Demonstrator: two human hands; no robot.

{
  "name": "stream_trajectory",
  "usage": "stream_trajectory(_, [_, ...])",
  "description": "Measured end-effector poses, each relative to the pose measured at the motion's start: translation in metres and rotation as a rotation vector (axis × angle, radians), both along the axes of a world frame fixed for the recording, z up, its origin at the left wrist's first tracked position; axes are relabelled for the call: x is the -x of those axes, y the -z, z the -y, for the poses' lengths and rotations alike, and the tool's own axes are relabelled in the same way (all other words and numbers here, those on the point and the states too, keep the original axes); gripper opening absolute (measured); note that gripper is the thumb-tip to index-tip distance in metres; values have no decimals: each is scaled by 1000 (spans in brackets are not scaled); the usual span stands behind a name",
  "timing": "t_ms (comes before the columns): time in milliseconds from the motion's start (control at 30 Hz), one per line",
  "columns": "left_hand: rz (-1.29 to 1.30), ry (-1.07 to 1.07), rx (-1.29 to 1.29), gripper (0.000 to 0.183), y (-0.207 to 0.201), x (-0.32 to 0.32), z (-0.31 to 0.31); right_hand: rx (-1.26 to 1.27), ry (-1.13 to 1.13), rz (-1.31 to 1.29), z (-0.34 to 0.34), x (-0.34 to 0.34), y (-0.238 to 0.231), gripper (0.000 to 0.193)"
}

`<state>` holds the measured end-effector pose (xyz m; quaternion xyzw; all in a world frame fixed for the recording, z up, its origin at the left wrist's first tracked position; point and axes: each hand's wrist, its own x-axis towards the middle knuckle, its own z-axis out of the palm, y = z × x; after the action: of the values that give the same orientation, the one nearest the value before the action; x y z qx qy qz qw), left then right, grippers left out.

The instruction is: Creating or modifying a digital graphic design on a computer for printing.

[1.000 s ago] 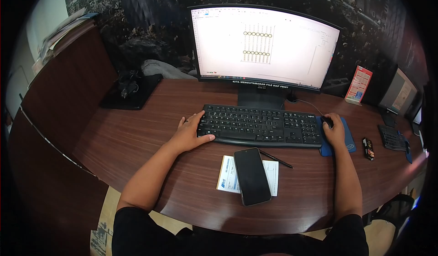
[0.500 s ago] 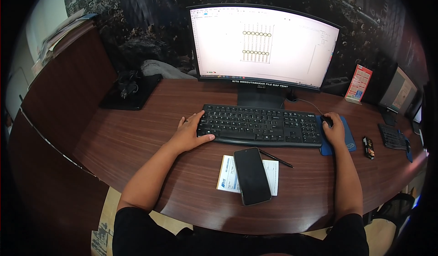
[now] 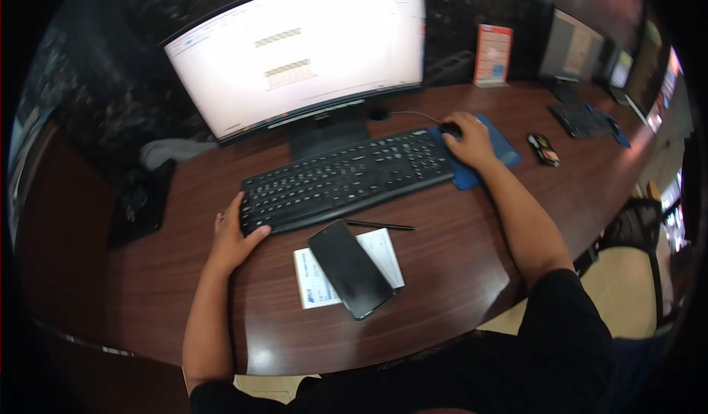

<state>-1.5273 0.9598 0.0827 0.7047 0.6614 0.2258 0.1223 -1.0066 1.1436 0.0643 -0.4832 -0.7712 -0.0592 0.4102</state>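
My left hand (image 3: 234, 238) rests at the left end of a black keyboard (image 3: 339, 179). Its fingers lie along the keyboard's edge, the thumb is spread away from them, and nothing is held. On the right, my right hand (image 3: 476, 147) curls over a black mouse (image 3: 450, 129), which it partly hides. Under that mouse lies a blue mouse pad (image 3: 504, 148). A large monitor (image 3: 346, 38) behind the keyboard is lit, with two rows of small repeated shapes on a white page.
Nearer me, a dark phone (image 3: 350, 270) lies across a printed slip of paper (image 3: 385, 250), beside a black pencil or pen (image 3: 391, 227). Right of the pad are a small dark packet (image 3: 543, 150), a red-and-white desk calendar (image 3: 493, 54) and another keyboard (image 3: 579, 120). A chair (image 3: 627, 274) stands lower right.
The view has swung right and tilted, so the desk things appear shifted left and turned. Both hands keep their places at the keyboard and on the mouse.
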Motion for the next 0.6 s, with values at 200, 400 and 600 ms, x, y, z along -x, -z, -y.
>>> stream_trajectory(200, [49, -32, -8, 99, 3, -3, -7, 26, -258, 123, 24, -7, -33, 13])
stream_trajectory(400, [48, -44, 5, 100, 4, -1, -5, 287, -455, 227, 46, 13, -48, 8])
stream_trajectory(600, [24, -32, -12, 100, 5, 1, -3, 305, -464, 272, 44, 13, -49, 9])
